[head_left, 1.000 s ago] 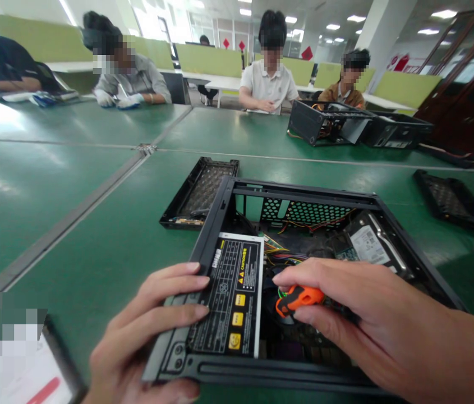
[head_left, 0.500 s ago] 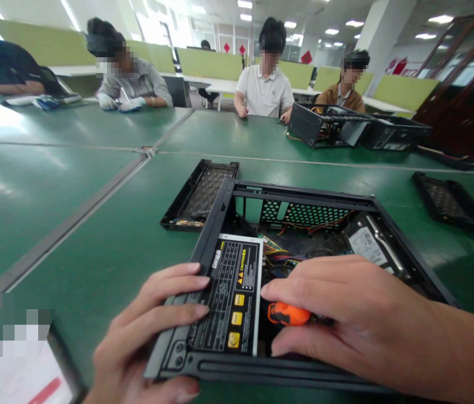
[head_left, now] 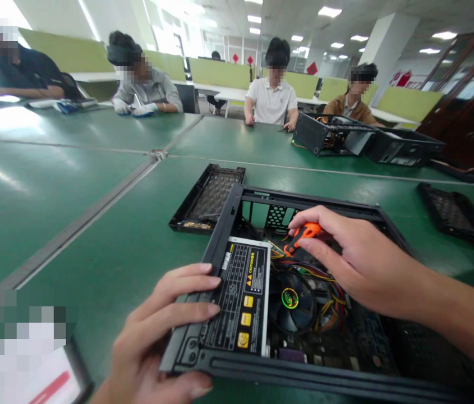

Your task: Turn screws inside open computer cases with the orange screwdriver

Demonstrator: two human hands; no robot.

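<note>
Left grip [head_left: 152, 331] is clasping the near left corner of the open computer case [head_left: 304, 373], with its fingers [head_left: 194, 285] laid over the edge; the case lies on the green bench [head_left: 131, 247]. Beyond this grip is a black panel [head_left: 217, 193], partly hidden by the case. Just right of its fingertips sits the labelled power supply [head_left: 237, 292], and after it a dark fan [head_left: 299, 314]. Farther right, the right grip [head_left: 346, 249] is pinching an orange-and-black tool handle [head_left: 311, 229] above the case interior; the tool's end is not clear. Well right of this grip, another black panel [head_left: 451, 213] rests on the bench.
</note>
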